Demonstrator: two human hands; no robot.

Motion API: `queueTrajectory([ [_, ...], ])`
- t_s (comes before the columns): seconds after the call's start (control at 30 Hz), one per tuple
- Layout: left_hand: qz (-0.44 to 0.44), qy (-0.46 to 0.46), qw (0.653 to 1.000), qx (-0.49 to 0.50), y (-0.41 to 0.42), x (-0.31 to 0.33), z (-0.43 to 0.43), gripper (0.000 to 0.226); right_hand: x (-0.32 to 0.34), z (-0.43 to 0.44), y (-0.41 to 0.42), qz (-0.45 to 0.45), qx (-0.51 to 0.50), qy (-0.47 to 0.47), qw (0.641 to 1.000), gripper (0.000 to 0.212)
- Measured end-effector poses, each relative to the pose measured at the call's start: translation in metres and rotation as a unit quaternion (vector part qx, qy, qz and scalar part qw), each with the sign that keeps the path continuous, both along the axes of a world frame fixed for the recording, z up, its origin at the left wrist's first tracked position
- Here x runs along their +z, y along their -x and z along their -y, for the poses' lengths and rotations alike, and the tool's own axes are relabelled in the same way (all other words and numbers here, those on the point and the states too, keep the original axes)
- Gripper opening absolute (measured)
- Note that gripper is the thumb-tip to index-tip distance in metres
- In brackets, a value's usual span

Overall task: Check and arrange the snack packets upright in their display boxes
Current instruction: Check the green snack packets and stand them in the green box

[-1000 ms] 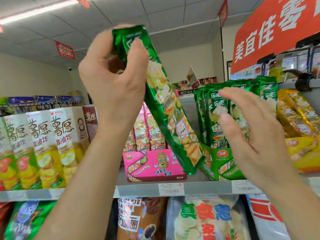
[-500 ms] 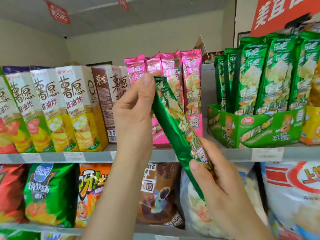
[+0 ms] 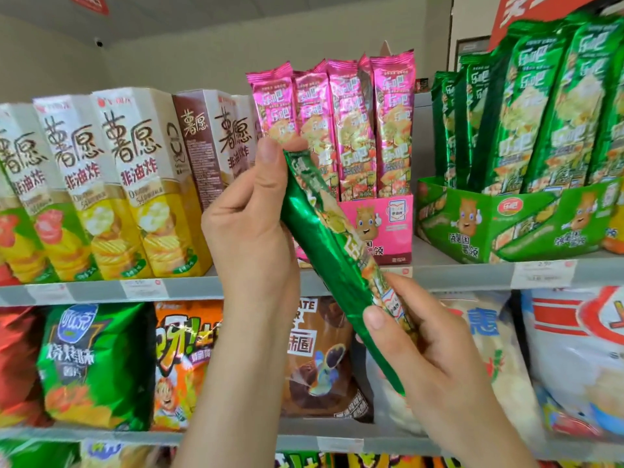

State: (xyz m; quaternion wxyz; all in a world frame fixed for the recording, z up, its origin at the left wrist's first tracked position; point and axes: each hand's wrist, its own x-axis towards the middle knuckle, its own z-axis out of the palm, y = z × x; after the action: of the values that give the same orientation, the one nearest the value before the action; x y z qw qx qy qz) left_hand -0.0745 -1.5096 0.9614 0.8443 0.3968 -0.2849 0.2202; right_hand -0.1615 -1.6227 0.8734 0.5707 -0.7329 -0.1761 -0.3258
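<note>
I hold a long green snack packet (image 3: 332,251) tilted in front of the shelf, its top end up left and its bottom end down right. My left hand (image 3: 251,228) pinches the top end. My right hand (image 3: 425,346) grips the lower end with thumb and fingers around it. Behind the packet a pink display box (image 3: 388,224) holds several pink packets (image 3: 341,130) standing upright. To the right a green display box (image 3: 506,224) holds several green packets (image 3: 526,116) that stand leaning slightly.
Tall white and yellow chip cartons (image 3: 111,187) fill the shelf's left side. A grey shelf edge (image 3: 456,276) with price tags runs across. Below it hang large snack bags (image 3: 98,363), orange, brown and white ones among them. A red sign (image 3: 526,8) is at the top right.
The green packet came down from overhead to chest height in front of the pink box. My right hand, open before, took hold of the packet's lower end. The view tilted down.
</note>
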Motion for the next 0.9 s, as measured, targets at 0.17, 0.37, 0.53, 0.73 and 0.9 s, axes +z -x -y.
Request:
queueTrajectory([
  [0.17,-0.04,-0.003,0.996,-0.084,-0.002,-0.006,-0.005,0.022,-0.002,-0.002,-0.003,0.011,-0.02,0.003,1.0,0.027],
  [0.37,-0.034,-0.061,0.993,-0.097,-0.004,-0.017,-0.011,0.017,-0.006,-0.005,-0.006,0.008,-0.054,0.011,0.998,0.027],
  [0.53,-0.036,-0.049,0.998,-0.024,-0.007,-0.02,-0.011,0.017,-0.008,-0.009,-0.009,-0.002,-0.049,0.016,0.999,0.033],
  [0.73,0.013,-0.098,0.989,-0.109,-0.004,-0.032,-0.011,0.026,-0.007,-0.01,-0.012,-0.015,-0.037,-0.001,0.999,0.036],
  [0.9,-0.015,-0.048,0.998,-0.036,-0.003,-0.034,-0.012,0.05,-0.009,-0.013,-0.013,-0.036,-0.014,0.015,0.999,0.035],
])
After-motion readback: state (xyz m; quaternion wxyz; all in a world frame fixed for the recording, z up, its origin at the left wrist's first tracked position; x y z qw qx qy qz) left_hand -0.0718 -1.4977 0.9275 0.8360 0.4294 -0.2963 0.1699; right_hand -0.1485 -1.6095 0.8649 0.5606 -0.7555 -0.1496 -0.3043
